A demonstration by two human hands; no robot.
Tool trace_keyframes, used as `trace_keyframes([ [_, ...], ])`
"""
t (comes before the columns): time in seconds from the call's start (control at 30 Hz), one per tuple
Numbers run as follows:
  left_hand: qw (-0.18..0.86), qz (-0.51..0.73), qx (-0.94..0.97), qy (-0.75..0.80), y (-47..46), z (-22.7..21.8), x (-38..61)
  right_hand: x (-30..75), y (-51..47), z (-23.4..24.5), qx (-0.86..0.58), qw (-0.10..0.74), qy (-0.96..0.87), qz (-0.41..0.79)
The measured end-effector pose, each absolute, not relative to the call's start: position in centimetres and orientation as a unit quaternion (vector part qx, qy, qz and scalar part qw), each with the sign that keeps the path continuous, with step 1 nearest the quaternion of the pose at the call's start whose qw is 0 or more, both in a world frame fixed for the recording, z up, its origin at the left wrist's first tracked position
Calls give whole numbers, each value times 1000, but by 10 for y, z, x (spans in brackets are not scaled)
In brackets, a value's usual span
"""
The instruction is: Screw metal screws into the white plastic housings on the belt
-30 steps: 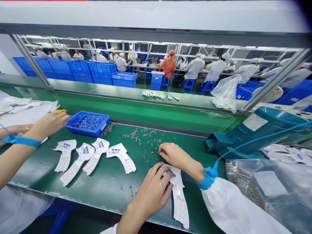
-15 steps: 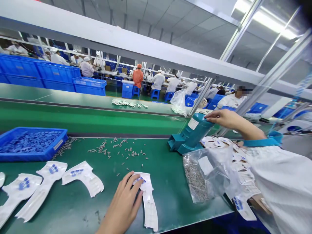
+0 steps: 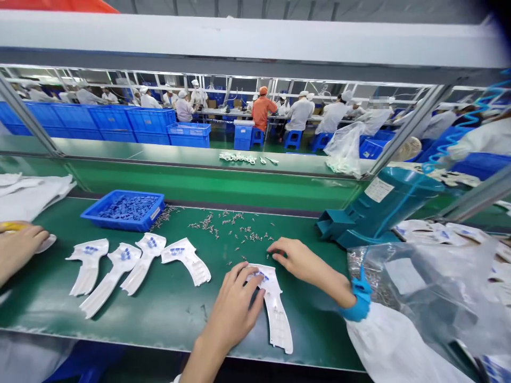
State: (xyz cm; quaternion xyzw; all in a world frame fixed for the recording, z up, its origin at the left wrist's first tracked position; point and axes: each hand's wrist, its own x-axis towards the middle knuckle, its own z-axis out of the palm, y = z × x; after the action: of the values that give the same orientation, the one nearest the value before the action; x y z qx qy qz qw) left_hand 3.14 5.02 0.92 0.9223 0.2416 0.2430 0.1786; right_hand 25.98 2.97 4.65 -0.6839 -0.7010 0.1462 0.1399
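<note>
Nearest us, our left hand lies with its fingers spread across a white part, seemingly pinning it flat on the green bench. Our right hand reaches just beyond it, fingers bunched beside scattered pins; whether they pinch one we cannot tell. Four more white parts lie in a row to the left, seemingly kept within easy reach, below a blue crate. To the right, a teal hopper stands beyond a clear bag.
</note>
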Motion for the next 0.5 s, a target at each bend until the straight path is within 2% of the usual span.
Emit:
trace_keyframes([
  [0.13, 181, 243, 919, 250, 50, 9, 33, 259, 35, 31, -673, 128, -714, 145],
  [0.27, 185, 272, 908, 258, 51, 11, 33, 261, 30, 40, -670, 150, -708, 168],
  [0.4, 195, 346, 882, 256, 42, 17, 35, 251, 10, 65, -649, 195, -688, 258],
  [0.5, 199, 391, 864, 246, 29, 18, 38, 241, -8, 80, -609, 195, -692, 334],
])
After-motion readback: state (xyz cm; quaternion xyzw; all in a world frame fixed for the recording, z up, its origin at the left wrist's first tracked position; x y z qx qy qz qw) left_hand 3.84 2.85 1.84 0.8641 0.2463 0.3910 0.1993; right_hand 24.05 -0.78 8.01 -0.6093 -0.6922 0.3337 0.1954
